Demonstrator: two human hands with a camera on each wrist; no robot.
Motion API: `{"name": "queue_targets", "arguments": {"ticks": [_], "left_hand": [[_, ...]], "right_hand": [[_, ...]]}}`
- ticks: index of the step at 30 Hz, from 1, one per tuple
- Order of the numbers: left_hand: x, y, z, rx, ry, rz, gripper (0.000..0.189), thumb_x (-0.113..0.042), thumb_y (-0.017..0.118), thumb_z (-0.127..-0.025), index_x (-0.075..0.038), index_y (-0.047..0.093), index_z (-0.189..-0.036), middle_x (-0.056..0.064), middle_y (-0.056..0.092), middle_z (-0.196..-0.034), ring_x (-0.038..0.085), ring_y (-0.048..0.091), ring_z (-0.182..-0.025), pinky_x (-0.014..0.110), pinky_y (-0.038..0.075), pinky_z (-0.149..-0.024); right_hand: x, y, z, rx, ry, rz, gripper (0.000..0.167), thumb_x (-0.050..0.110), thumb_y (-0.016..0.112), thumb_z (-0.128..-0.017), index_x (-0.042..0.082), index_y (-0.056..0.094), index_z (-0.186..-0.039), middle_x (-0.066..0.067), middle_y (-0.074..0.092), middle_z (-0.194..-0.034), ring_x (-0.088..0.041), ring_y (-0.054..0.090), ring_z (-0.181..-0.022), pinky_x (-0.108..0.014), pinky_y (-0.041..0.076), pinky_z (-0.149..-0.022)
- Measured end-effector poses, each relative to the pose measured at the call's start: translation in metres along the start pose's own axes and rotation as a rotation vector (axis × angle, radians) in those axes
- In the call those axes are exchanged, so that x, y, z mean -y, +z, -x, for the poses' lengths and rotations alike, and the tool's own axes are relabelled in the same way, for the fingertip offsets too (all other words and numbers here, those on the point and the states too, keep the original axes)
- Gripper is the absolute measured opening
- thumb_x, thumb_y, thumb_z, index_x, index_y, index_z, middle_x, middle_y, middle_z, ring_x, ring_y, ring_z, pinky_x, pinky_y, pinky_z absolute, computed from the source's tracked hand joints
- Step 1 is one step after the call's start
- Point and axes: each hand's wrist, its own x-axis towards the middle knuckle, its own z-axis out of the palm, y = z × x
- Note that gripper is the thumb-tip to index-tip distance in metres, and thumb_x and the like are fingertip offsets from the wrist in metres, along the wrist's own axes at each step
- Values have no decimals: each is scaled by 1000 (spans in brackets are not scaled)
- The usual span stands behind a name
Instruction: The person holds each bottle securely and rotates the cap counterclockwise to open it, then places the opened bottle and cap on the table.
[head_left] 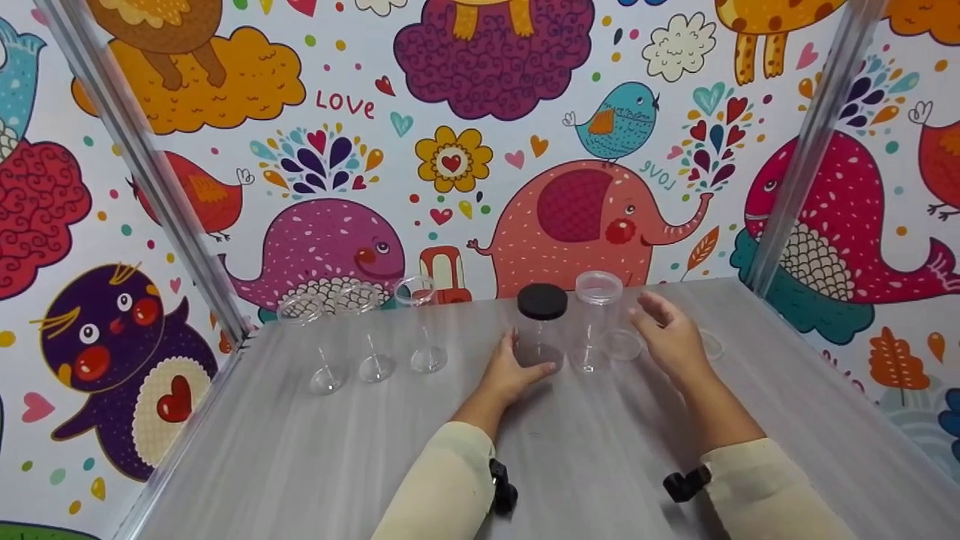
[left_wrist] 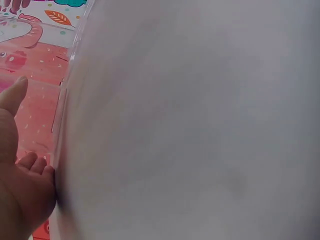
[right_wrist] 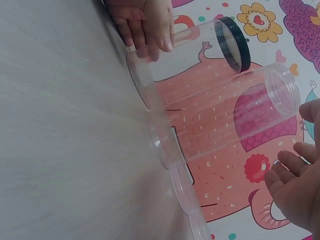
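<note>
Left hand (head_left: 510,373) grips the black-lidded jar (head_left: 541,339); right hand (head_left: 669,337), empty, fingers loose, hovers just right of the lidless jar (head_left: 596,322); three clear jars (head_left: 367,332) stand left.

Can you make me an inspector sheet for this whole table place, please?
Surface: grey, streaky tabletop.
Job's things: black-lidded jar, upright; open jar, upright beside it.
Clutter: three clear containers stand to the left; two flat, clear round pieces lie to the right.
Hands: left hand at the black-lidded jar's lower side, grip unclear; right hand open beside the open jar.
Cables: nothing seen.
Surroundings: cartoon-printed walls, metal posts.
</note>
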Motion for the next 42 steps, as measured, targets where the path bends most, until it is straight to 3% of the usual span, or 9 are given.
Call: {"name": "queue_targets", "arguments": {"ticks": [5, 11, 16, 21, 27, 33, 39, 42], "left_hand": [[-1, 5, -2, -13, -21, -10, 110, -39, 88, -89, -12, 20, -171, 15, 32, -176, 36, 28, -165, 58, 27, -134], [-1, 6, -5, -30, -7, -51, 98, -35, 82, -94, -8, 25, -168, 16, 38, -171, 35, 35, -162, 55, 30, -134], [-2, 5, -4, -19, -28, -95, 96, -40, 83, -94, -7, 30, -167, 18, 37, -169, 34, 38, -159, 53, 32, -133], [-2, 1, 0, -9, -20, -73, 96, -40, 83, -93, -6, 31, -166, 18, 36, -169, 34, 37, -160, 53, 32, -133], [6, -13, 2, 18, 26, -18, 92, -41, 85, -92, -7, 37, -163, 15, 47, -166, 33, 43, -157, 53, 35, -131], [12, -29, 6, 47, 50, 51, 98, -46, 85, -91, -8, 34, -165, 15, 46, -168, 34, 41, -159, 54, 35, -131], [13, -43, 12, 36, 101, -26, 92, -49, 86, -88, -9, 44, -161, 17, 55, -157, 35, 53, -149, 53, 44, -125], [11, -50, 17, 33, 105, -21, 90, -48, 87, -87, -11, 47, -159, 16, 55, -155, 34, 54, -147, 52, 47, -123]], "right_hand": [[3, 3, 4, 4, -23, -4, 91, 71, 60, -98, 24, 32, -169, -1, 37, -175, -30, 36, -163, -54, 40, -127], [7, 3, 8, -1, -72, -27, 81, 62, 62, -102, 24, 34, -168, -3, 40, -174, -32, 39, -161, -53, 43, -125], [9, 3, 7, 9, -87, -41, 79, 62, 61, -102, 27, 35, -168, -1, 40, -173, -31, 39, -161, -52, 44, -125], [10, 2, 7, 16, -89, -51, 77, 61, 61, -103, 28, 36, -167, 1, 40, -174, -30, 39, -161, -52, 44, -125], [12, 2, 10, 1, -116, -68, 75, 59, 62, -103, 26, 38, -167, 0, 43, -172, -30, 44, -159, -50, 46, -123], [19, 4, 16, -34, -163, -73, 70, 55, 62, -105, 24, 41, -165, -1, 47, -169, -28, 48, -155, -46, 48, -121], [32, 10, 24, -65, -289, -91, 60, 44, 65, -106, 22, 50, -159, 1, 54, -163, -23, 54, -151, -29, 48, -117], [39, 15, 29, -66, -333, -93, 55, 39, 66, -106, 21, 54, -156, 1, 58, -161, -23, 57, -149, -20, 49, -113]]}}
